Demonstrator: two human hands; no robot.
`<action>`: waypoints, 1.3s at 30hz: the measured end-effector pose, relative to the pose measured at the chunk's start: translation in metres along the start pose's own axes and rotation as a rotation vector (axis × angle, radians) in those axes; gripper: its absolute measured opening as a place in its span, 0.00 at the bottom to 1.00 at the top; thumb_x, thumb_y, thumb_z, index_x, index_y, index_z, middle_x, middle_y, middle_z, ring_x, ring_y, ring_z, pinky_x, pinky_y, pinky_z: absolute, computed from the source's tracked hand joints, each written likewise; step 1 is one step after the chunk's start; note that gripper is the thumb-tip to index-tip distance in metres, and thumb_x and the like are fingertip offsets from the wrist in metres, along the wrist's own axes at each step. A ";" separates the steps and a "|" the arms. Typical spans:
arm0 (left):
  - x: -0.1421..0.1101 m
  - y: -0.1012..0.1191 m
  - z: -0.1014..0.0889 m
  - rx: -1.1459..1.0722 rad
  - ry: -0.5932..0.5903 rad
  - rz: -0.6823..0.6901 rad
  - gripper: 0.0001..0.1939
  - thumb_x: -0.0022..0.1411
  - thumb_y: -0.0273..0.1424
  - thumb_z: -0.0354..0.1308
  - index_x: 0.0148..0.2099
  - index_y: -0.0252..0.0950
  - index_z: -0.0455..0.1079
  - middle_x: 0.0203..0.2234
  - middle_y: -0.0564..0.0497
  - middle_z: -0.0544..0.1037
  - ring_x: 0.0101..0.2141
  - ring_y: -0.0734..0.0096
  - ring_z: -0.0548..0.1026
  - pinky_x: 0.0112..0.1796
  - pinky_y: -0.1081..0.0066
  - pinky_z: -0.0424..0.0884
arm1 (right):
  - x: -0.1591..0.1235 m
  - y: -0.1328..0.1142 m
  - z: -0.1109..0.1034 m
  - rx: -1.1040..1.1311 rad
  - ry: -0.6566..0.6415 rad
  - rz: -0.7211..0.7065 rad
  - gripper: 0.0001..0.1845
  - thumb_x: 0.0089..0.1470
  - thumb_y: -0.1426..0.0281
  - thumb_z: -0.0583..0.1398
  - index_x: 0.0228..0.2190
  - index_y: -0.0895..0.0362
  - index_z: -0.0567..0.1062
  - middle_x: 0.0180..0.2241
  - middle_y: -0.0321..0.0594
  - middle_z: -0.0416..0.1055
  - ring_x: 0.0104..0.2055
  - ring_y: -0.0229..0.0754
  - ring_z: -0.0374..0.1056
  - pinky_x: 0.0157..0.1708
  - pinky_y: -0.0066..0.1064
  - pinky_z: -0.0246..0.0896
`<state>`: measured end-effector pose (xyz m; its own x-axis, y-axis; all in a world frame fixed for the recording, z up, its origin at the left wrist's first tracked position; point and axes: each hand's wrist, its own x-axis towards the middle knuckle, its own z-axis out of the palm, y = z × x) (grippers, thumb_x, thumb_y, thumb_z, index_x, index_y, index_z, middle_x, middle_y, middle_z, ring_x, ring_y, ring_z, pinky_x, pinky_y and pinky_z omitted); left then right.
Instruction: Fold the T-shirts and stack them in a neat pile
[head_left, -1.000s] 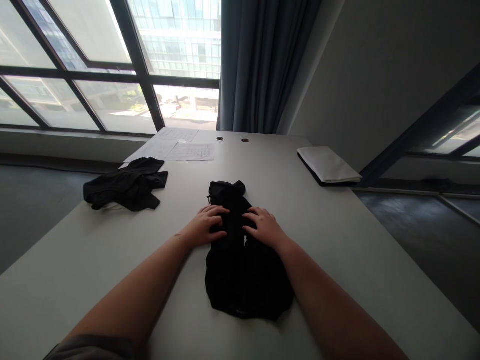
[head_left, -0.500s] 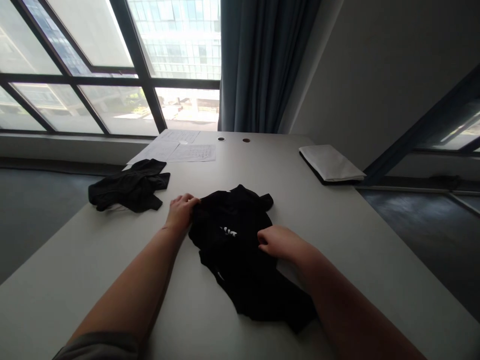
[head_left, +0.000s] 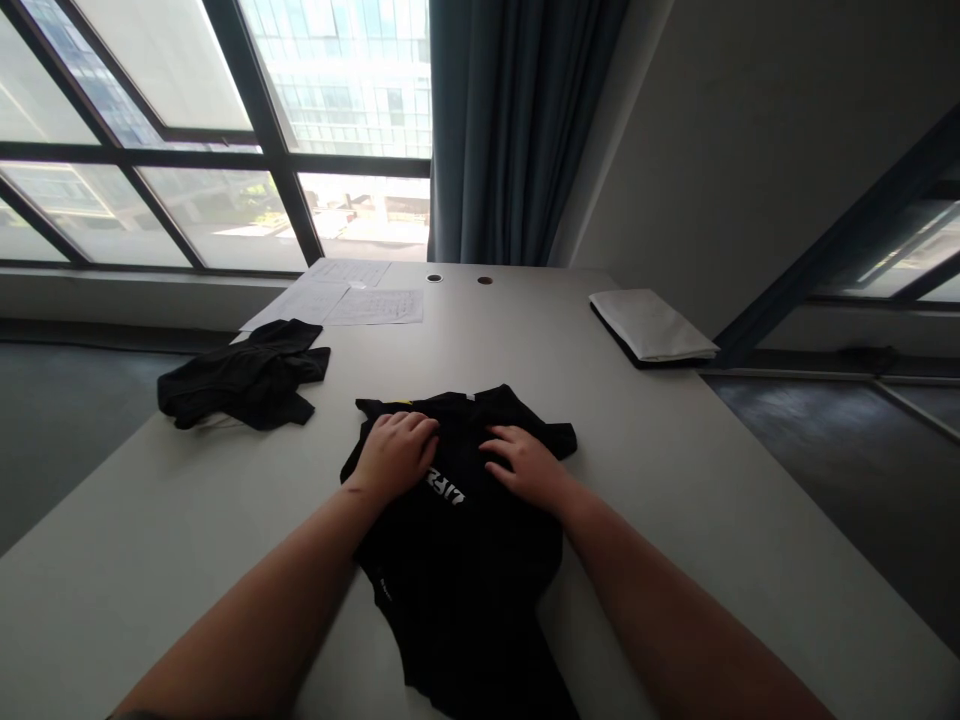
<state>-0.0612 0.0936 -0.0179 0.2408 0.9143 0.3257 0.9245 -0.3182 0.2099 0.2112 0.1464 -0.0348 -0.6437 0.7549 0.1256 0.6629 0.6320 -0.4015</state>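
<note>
A black T-shirt [head_left: 465, 570] lies spread on the white table [head_left: 667, 480], its collar end away from me and its lower end running toward me. White lettering shows on its chest, partly covered by my left hand [head_left: 397, 452]. That hand rests flat on the upper left of the shirt, fingers extended. Across from it, my right hand [head_left: 525, 466] lies on the upper right of the fabric, fingers apart, near the short sleeve. Neither hand grips the cloth. Some creases remain in the fabric.
Another dark garment [head_left: 247, 375] lies crumpled at the table's left edge. Sheets of paper [head_left: 375, 305] lie at the back left. A folded white cloth [head_left: 652, 325] on something black sits at the back right. Two round holes are near the far edge, before a blue curtain [head_left: 517, 130].
My left hand has let go of the shirt's left edge and moved right onto its chest. My right hand has opened and moved slightly up. The shirt is more spread, its lettering more visible.
</note>
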 end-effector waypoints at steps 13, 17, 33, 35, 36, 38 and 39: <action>0.002 -0.033 0.032 0.085 -0.116 -0.332 0.29 0.71 0.46 0.52 0.69 0.41 0.66 0.69 0.38 0.66 0.67 0.44 0.64 0.65 0.40 0.55 | -0.005 0.102 -0.012 -0.320 0.358 0.633 0.30 0.65 0.59 0.56 0.63 0.59 0.71 0.64 0.59 0.62 0.67 0.62 0.57 0.65 0.50 0.55; 0.003 -0.033 0.030 0.094 -0.083 -0.321 0.27 0.70 0.45 0.53 0.66 0.43 0.69 0.68 0.40 0.68 0.66 0.43 0.64 0.67 0.37 0.49 | -0.011 0.110 -0.022 -0.358 0.426 0.723 0.29 0.63 0.59 0.57 0.62 0.56 0.72 0.64 0.60 0.60 0.66 0.64 0.56 0.61 0.55 0.58; -0.012 0.033 0.016 -0.085 -0.210 0.168 0.31 0.71 0.43 0.56 0.72 0.42 0.62 0.70 0.40 0.64 0.66 0.44 0.65 0.66 0.45 0.57 | -0.006 0.099 -0.011 -0.226 0.251 0.317 0.24 0.65 0.67 0.54 0.57 0.57 0.79 0.64 0.49 0.68 0.70 0.53 0.56 0.71 0.49 0.49; -0.022 0.061 0.020 -0.166 -0.322 0.410 0.32 0.69 0.46 0.59 0.72 0.45 0.63 0.70 0.43 0.65 0.67 0.46 0.64 0.68 0.46 0.52 | -0.005 0.094 -0.006 -0.208 0.142 0.276 0.26 0.65 0.66 0.54 0.61 0.56 0.76 0.68 0.49 0.64 0.70 0.52 0.57 0.71 0.52 0.47; -0.028 0.073 0.022 -0.205 -0.363 0.513 0.34 0.69 0.47 0.59 0.72 0.46 0.62 0.70 0.44 0.65 0.68 0.47 0.63 0.69 0.46 0.50 | -0.005 0.092 -0.004 -0.213 0.107 0.281 0.27 0.65 0.66 0.55 0.62 0.55 0.74 0.69 0.49 0.62 0.70 0.52 0.57 0.71 0.53 0.45; -0.035 0.091 0.027 -0.262 -0.410 0.633 0.36 0.69 0.50 0.58 0.74 0.45 0.60 0.72 0.44 0.62 0.70 0.47 0.60 0.70 0.46 0.49 | -0.004 0.090 -0.001 -0.236 0.076 0.305 0.28 0.66 0.66 0.54 0.65 0.54 0.71 0.71 0.48 0.59 0.72 0.52 0.55 0.71 0.54 0.44; -0.037 0.095 0.029 -0.283 -0.423 0.657 0.37 0.69 0.51 0.58 0.75 0.45 0.58 0.72 0.44 0.61 0.71 0.48 0.58 0.70 0.46 0.49 | -0.004 0.092 0.000 -0.244 0.072 0.313 0.29 0.66 0.66 0.54 0.66 0.53 0.70 0.72 0.48 0.58 0.72 0.52 0.54 0.72 0.53 0.44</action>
<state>0.0267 0.0369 -0.0367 0.8489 0.5189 0.1008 0.4608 -0.8198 0.3401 0.2745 0.2016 -0.0719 -0.3733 0.9226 0.0977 0.8998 0.3857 -0.2042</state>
